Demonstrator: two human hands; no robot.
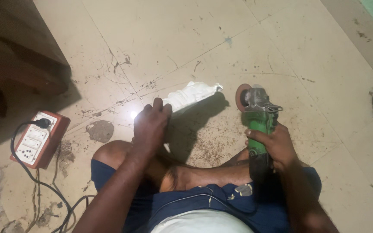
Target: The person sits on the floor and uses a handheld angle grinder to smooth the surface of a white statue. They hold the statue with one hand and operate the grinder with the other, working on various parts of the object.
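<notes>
Knees in blue shorts [221, 203] fill the six o'clock edge, the person sitting on the tiled floor [281, 56]. Right hand [273, 144], at about four o'clock, has its fingers wrapped tight around a green angle grinder [257, 116], whose disc points toward twelve. Left hand [151, 125], near centre, has its fingers closed over the near end of a white piece [191, 96] lying on the floor, just beside the disc. At nine o'clock sits a red-and-white socket box [37, 139] with a black cable [31, 172].
</notes>
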